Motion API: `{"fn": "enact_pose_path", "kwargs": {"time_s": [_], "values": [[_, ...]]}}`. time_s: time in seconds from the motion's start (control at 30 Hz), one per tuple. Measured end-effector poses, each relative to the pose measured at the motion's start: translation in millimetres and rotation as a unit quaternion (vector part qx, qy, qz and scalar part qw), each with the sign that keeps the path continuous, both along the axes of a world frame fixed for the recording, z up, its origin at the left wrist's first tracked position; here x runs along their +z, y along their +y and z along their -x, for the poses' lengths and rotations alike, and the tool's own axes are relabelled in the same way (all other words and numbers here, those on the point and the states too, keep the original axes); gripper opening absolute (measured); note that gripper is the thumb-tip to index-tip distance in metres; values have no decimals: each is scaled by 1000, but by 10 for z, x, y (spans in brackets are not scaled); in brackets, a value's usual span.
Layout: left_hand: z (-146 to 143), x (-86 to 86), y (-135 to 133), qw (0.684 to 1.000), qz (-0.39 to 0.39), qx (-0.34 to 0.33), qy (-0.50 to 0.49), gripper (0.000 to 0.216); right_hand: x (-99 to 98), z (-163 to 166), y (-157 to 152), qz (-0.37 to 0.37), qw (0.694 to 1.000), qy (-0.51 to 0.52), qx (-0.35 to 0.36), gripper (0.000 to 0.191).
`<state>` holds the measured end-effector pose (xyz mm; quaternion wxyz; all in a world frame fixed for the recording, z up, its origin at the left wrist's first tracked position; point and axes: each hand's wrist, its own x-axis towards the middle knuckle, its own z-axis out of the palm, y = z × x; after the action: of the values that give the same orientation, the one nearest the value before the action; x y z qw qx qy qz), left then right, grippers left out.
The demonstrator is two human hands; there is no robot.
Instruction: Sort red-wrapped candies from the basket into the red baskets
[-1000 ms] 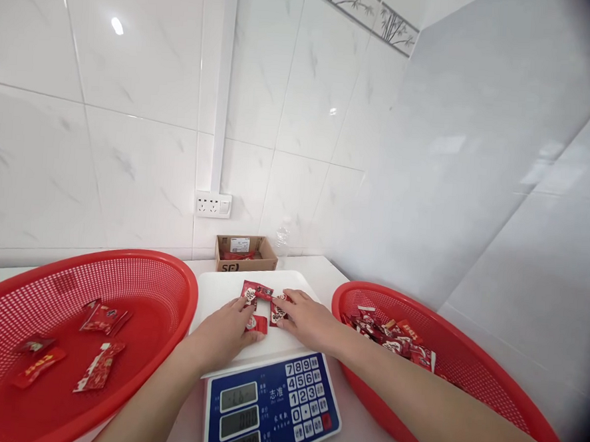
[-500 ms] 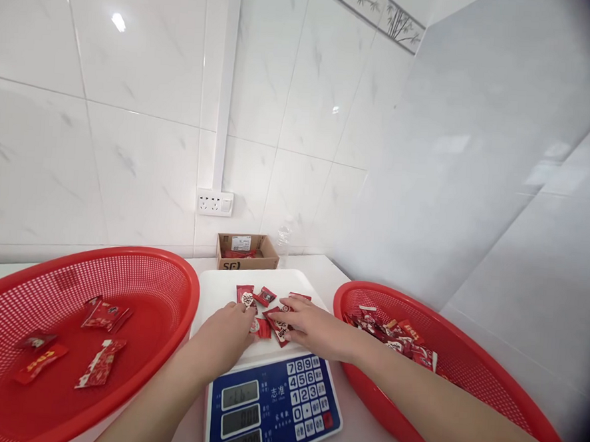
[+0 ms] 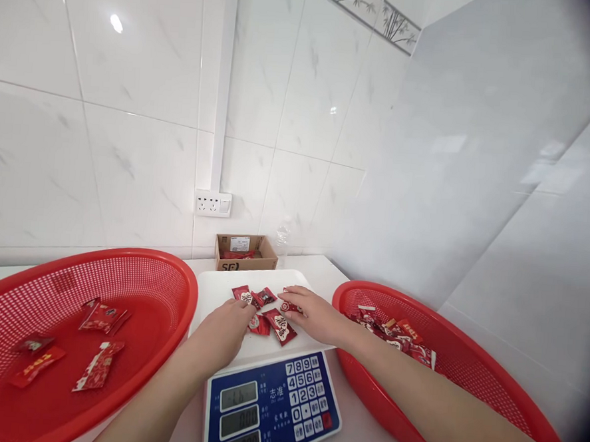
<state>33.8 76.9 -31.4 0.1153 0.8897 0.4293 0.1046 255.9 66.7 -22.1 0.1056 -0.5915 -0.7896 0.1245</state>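
Observation:
Several small red candy packets lie on the white pan (image 3: 208, 289) of a digital scale (image 3: 273, 406). My left hand (image 3: 223, 333) rests at the pan's left side, its fingers loosely apart against a red packet (image 3: 259, 325) and the one behind it. Over on the right, my right hand (image 3: 314, 315) has its fingers spread over a red packet (image 3: 290, 306), partly covering it. Between the two hands a dark red packet with white lettering (image 3: 281, 327) lies uncovered. Another small packet (image 3: 265, 295) sits behind it.
A red mesh basket (image 3: 172, 267) with several packets stands left of the scale. On the right, another red basket (image 3: 472, 338) holds a pile of packets. A cardboard box (image 3: 252, 265) and a clear plastic bottle (image 3: 283, 237) stand behind, near the tiled wall.
My right hand has drawn back from the dark red packet, which now shows fully, and shifted to the packet behind it. My left hand has moved slightly left.

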Motion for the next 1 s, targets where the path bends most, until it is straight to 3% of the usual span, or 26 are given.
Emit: {"fn": "enact_pose_path", "kwargs": {"time_s": [0.2,0.47,0.63,0.8,1.0], "values": [[53,27,20,1000,2,5,-3,43,48,114,-103,3,998,-7,60,48],[43,108,-68,1000,-7,2,27,33,-31,102,-8,-16,997,-9,74,44],[39,148,-92,999,-15,11,28,31,34,-114,-71,-34,999,18,11,48],[50,167,-76,999,-27,23,2,34,187,-511,-348,-50,995,42,-74,48],[110,264,-88,994,-43,80,-62,43,158,-1098,-804,36,982,37,-181,50]]}}
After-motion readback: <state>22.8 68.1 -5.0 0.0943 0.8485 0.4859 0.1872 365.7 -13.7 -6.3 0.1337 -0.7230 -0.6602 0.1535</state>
